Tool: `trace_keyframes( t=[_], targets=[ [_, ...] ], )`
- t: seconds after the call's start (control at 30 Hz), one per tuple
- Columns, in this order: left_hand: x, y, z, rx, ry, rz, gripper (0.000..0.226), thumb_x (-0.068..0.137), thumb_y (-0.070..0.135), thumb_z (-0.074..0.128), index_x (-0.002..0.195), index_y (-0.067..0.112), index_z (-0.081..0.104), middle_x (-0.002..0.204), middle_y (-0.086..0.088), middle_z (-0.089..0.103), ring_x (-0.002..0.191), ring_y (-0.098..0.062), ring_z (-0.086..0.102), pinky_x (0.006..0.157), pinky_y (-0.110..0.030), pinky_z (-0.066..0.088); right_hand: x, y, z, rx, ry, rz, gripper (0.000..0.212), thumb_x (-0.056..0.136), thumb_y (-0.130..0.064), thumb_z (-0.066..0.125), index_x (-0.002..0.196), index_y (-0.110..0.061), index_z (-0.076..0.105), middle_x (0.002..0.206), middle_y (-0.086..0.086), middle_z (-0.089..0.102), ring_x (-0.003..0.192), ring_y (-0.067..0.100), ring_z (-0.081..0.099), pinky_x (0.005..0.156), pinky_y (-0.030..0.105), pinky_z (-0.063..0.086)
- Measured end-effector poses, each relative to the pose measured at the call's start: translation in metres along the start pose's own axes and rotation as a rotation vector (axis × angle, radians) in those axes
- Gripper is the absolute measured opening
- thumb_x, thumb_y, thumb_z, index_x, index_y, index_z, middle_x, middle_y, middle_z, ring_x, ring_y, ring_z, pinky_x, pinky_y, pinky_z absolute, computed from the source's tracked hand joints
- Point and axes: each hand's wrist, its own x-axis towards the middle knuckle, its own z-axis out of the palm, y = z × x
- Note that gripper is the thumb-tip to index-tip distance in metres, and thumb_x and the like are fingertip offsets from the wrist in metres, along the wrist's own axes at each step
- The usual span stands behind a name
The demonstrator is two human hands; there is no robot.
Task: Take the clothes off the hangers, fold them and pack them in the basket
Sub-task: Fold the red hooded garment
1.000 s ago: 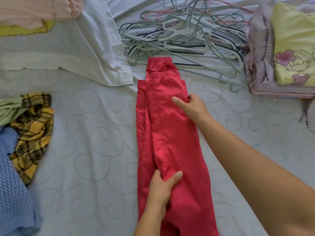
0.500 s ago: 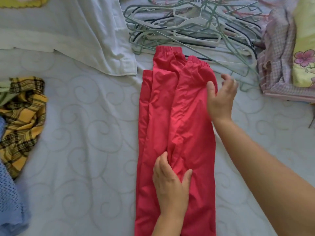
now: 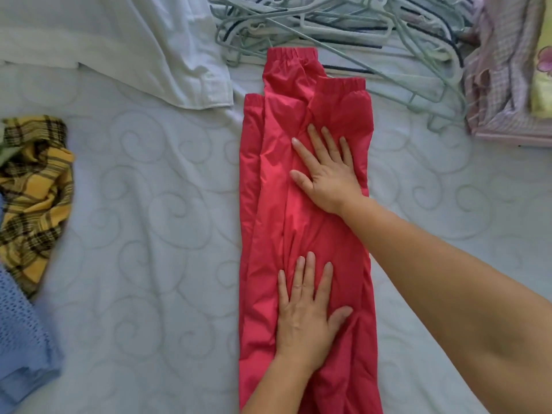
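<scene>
Lying lengthwise on the white quilted bed, the red trousers are folded into a long narrow strip, elastic cuffs at the far end, stepped one behind another. Both hands rest flat on the cloth with fingers straight and spread, gripping nothing. The right hand presses on the upper right part of the strip, just below the nearest cuff, its forearm coming in from the lower right. The left hand presses lower down, near the middle of the strip's width, thumb out to the right. The two hands are apart, one above the other along the trousers.

Beyond the cuffs lies a tangled heap of pale green and white hangers, with a few dark ones among them; the far cuff touches the heap's edge. A white garment is spread at the upper left, its corner near the trousers. At the left edge sit a yellow plaid cloth and, below it, a blue knit. At the upper right is a pink checked pile with a yellow piece on top.
</scene>
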Motion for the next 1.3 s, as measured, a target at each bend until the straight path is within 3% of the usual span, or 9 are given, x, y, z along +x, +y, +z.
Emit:
trace_keyframes(
  t=[0.17, 0.27, 0.4, 0.47, 0.57, 0.73, 0.97, 1.13, 1.3],
  targets=[
    [-0.031, -0.066, -0.061, -0.118, 0.278, 0.181, 0.052, 0.09, 0.018, 0.04, 0.142, 0.019, 0.03, 0.152, 0.0, 0.025, 0.14, -0.02, 0.023, 0.113, -0.037, 0.018, -0.1, 0.025, -0.015, 0.055, 0.349, -0.273, 0.059, 0.085, -0.011, 0.045, 0.143, -0.011, 0.034, 0.151, 0.014, 0.029, 0.142, 0.029, 0.022, 0.115, 0.044, 0.018],
    [-0.013, -0.117, -0.083, 0.196, 0.118, 0.401, 0.084, 0.07, 0.005, 0.04, 0.149, 0.021, 0.014, 0.158, 0.002, 0.006, 0.145, -0.016, 0.011, 0.114, -0.04, 0.018, -0.181, 0.053, 0.001, -0.079, 0.11, -0.562, 0.086, 0.072, -0.006, 0.056, 0.149, -0.021, 0.02, 0.154, 0.01, 0.021, 0.143, 0.028, 0.02, 0.116, 0.042, 0.018],
    [0.03, -0.129, -0.097, 0.421, -0.112, 0.793, 0.089, 0.061, 0.008, 0.03, 0.148, 0.02, 0.02, 0.154, -0.005, 0.023, 0.144, -0.017, 0.011, 0.115, -0.038, 0.013, -0.212, 0.05, 0.002, -0.068, -0.132, -0.786, 0.089, 0.061, -0.014, 0.055, 0.146, -0.021, 0.03, 0.155, 0.008, 0.022, 0.143, 0.026, 0.02, 0.115, 0.043, 0.019],
    [0.032, -0.127, -0.106, 0.149, -0.089, 0.64, 0.072, 0.068, 0.015, 0.034, 0.14, 0.015, 0.036, 0.15, -0.007, 0.031, 0.14, -0.012, 0.02, 0.114, -0.028, 0.015, -0.213, 0.046, -0.008, 0.089, -0.097, -0.679, 0.072, 0.07, -0.017, 0.051, 0.141, -0.021, 0.039, 0.154, 0.009, 0.026, 0.143, 0.026, 0.021, 0.115, 0.043, 0.021],
    [0.011, -0.117, -0.103, -0.563, 0.087, -0.046, 0.053, 0.085, 0.032, 0.06, 0.132, 0.019, 0.039, 0.134, 0.003, 0.043, 0.12, 0.0, 0.042, 0.099, -0.011, 0.034, -0.212, 0.047, -0.007, 0.102, 0.006, -0.523, 0.054, 0.087, -0.022, 0.044, 0.14, -0.02, 0.04, 0.153, 0.01, 0.026, 0.143, 0.027, 0.022, 0.117, 0.04, 0.018],
    [-0.013, -0.108, -0.066, -1.148, -0.106, -0.551, 0.029, 0.09, 0.009, 0.054, 0.118, 0.014, 0.051, 0.106, -0.009, 0.062, 0.098, -0.017, 0.057, 0.082, -0.02, 0.047, -0.204, 0.053, 0.028, -0.201, -0.15, -0.601, 0.084, 0.069, -0.023, 0.047, 0.149, -0.026, 0.022, 0.155, 0.002, 0.024, 0.143, 0.02, 0.02, 0.118, 0.04, 0.007],
    [-0.015, -0.134, -0.094, -0.133, -0.078, 0.209, 0.055, 0.086, 0.03, 0.043, 0.139, 0.021, 0.031, 0.136, -0.005, 0.048, 0.126, -0.005, 0.04, 0.106, -0.007, 0.023, -0.215, 0.064, -0.011, -0.025, -0.008, -0.538, 0.06, 0.086, -0.016, 0.039, 0.145, -0.019, 0.03, 0.153, 0.009, 0.028, 0.143, 0.023, 0.022, 0.116, 0.037, 0.019],
    [0.048, -0.104, -0.108, 0.098, 0.238, 0.429, 0.053, 0.096, 0.044, 0.033, 0.141, 0.016, 0.032, 0.148, -0.007, 0.034, 0.139, -0.018, 0.026, 0.115, -0.033, 0.017, -0.142, 0.05, -0.021, -0.04, 0.334, -0.332, 0.048, 0.101, -0.038, 0.027, 0.141, -0.013, 0.035, 0.15, 0.013, 0.03, 0.141, 0.026, 0.024, 0.116, 0.04, 0.019],
    [0.11, -0.076, -0.067, 0.329, 0.112, 0.442, 0.065, 0.092, 0.06, 0.021, 0.142, 0.021, 0.035, 0.149, -0.005, 0.036, 0.14, -0.021, 0.026, 0.111, -0.046, 0.015, -0.061, 0.035, 0.017, -0.162, 0.282, -0.177, 0.056, 0.098, -0.049, 0.02, 0.142, -0.017, 0.036, 0.149, 0.009, 0.035, 0.138, 0.025, 0.03, 0.113, 0.046, 0.016]
  ],
)
